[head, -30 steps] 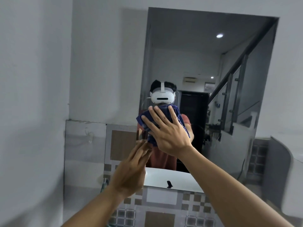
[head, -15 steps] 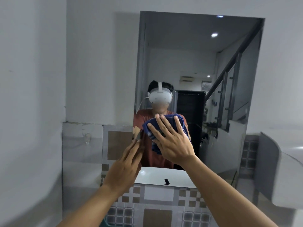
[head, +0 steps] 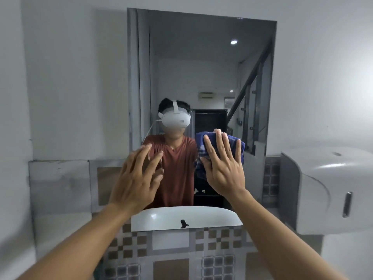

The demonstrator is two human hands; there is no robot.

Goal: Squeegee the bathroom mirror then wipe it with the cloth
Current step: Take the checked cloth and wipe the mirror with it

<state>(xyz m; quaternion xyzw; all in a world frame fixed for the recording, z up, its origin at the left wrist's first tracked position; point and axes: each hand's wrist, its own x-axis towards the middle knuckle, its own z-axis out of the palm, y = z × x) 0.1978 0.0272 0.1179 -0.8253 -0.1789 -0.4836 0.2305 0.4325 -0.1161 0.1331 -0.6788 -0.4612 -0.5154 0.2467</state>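
Note:
A tall rectangular mirror (head: 201,63) hangs on the grey wall ahead. My right hand (head: 224,168) presses a bunched dark blue cloth (head: 201,144) flat against the lower right part of the glass, fingers spread over it. My left hand (head: 137,178) is open with fingers apart, its fingertips at the mirror's lower left edge, holding nothing. No squeegee is in view. The mirror reflects a person in a rust-red shirt wearing a white headset.
A white paper-towel dispenser (head: 327,190) juts from the wall at the right, close to my right forearm. Brown and grey patterned tiles (head: 171,251) run below the mirror. The mirror reflects a white basin and a black tap. A plain grey wall (head: 60,87) fills the left.
My right hand has slid the blue cloth from the mirror's lower middle to its lower right. The left hand has risen slightly and spread its fingers. The view has moved closer.

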